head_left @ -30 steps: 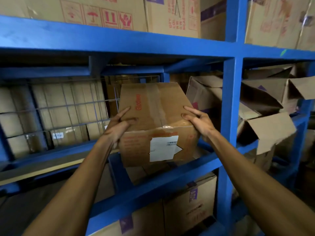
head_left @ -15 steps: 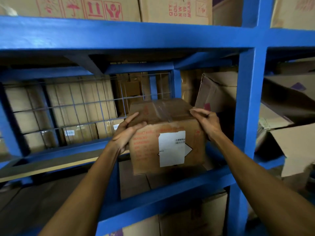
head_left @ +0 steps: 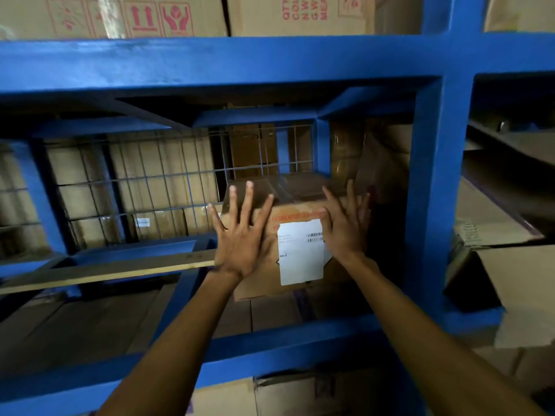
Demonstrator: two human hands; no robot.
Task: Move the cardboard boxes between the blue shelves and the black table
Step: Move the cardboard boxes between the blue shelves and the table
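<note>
Nearest the camera, two bare forearms are reaching up and forward over the blue front rail point(head_left: 288, 349) of the shelves. Just past the rail, the left hand point(head_left: 240, 235) is lying flat against the near face of a cardboard box point(head_left: 264, 274), its fingers point(head_left: 247, 199) straight and fanned wide, gripping nothing. Beside it, the right hand point(head_left: 345, 226) is pressing the same face with fingers straight and spread, its thumb edge overlapping the white label point(head_left: 300, 253). That box is sitting inside the middle bay, on flattened cardboard, close to the blue upright point(head_left: 429, 190) on the right. Judging by the flat palms, the person is shoving the box deeper onto the shelf, so this placement looks nearly done. Next, the push needs to run straight back so the box is not skewing against the upright. Farther in, a wire grid point(head_left: 168, 181) is closing the back, with more stacked cartons point(head_left: 90, 187) behind it.
</note>
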